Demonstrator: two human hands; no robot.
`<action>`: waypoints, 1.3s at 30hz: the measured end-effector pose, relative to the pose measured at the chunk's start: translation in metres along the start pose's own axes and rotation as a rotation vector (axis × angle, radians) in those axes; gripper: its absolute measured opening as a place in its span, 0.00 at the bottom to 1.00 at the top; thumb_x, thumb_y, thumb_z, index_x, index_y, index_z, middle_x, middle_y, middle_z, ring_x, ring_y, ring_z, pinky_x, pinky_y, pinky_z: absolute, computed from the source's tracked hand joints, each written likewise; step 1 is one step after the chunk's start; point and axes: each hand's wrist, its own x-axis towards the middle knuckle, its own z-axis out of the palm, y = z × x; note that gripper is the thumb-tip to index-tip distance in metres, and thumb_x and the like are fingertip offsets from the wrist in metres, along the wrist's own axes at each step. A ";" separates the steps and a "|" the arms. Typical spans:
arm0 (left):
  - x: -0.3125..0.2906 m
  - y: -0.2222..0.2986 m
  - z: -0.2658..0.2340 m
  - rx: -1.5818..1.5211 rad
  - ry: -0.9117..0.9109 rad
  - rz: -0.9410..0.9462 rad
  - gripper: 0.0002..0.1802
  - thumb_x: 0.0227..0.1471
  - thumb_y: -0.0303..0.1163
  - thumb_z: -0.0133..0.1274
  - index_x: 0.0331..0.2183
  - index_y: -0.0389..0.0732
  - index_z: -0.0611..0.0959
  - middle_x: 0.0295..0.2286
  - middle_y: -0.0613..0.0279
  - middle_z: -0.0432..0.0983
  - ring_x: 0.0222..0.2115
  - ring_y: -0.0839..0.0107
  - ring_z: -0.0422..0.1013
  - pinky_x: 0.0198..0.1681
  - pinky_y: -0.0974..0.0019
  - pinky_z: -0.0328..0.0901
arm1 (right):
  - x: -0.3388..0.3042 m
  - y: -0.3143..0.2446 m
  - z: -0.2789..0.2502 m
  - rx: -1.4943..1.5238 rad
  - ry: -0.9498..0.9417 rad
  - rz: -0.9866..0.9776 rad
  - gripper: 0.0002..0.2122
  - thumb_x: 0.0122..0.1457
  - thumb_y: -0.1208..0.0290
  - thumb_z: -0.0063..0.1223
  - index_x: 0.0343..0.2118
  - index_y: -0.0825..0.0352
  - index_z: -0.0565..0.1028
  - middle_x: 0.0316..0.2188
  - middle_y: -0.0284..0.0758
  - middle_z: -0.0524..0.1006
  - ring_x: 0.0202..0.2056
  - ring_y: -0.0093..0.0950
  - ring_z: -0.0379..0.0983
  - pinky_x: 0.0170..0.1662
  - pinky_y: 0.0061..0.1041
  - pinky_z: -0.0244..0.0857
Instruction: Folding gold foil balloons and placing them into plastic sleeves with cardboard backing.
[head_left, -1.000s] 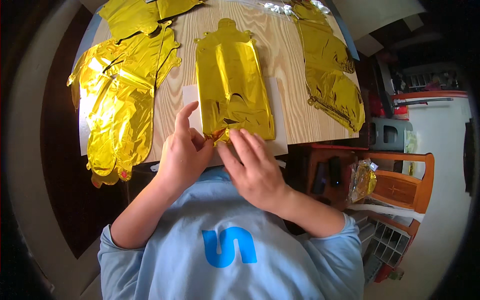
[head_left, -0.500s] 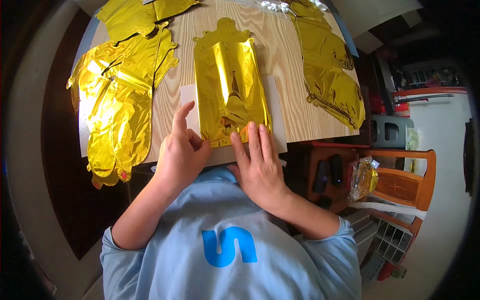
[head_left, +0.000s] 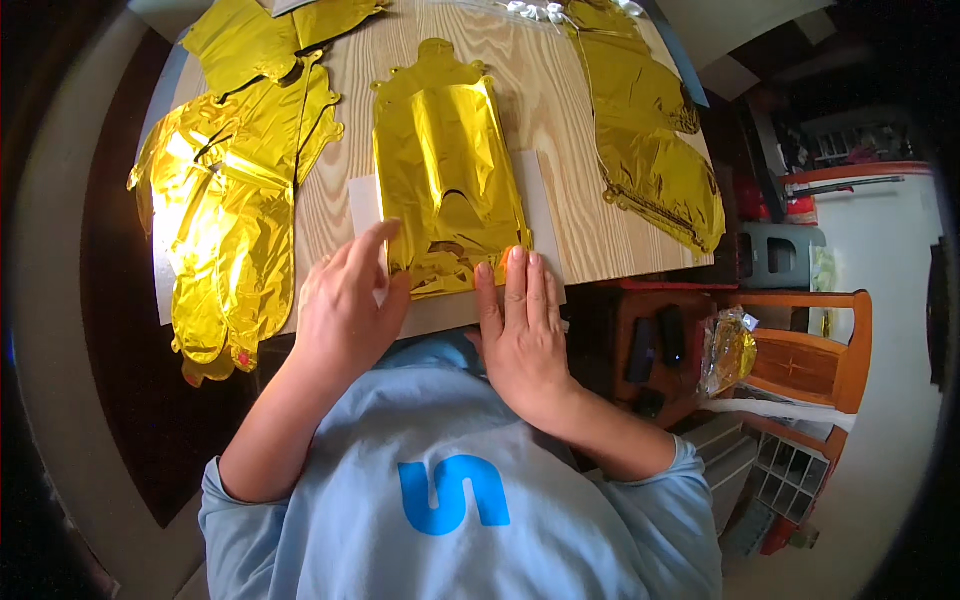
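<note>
2 hands touch gold foil; a clear bag holds something gold.

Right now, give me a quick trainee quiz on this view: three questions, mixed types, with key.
1. Multiple choice: which part of the middle foil piece is the right hand at? A) far tip B) near right corner C) far left corner
2. True or false: the gold foil pile on the left reaches past the near edge of the wooden table.
3. Short answer: what shows from beneath the middle foil piece, on both sides of it?

Key: 1. B. 2. True. 3. A pale sheet.
</note>
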 end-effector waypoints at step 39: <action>0.037 -0.070 -0.008 0.385 -0.364 0.781 0.49 0.59 0.69 0.32 0.67 0.40 0.58 0.67 0.49 0.50 0.68 0.50 0.46 0.69 0.44 0.38 | 0.000 -0.001 -0.006 -0.127 -0.095 -0.028 0.33 0.63 0.70 0.42 0.70 0.66 0.47 0.64 0.66 0.53 0.64 0.63 0.52 0.67 0.57 0.43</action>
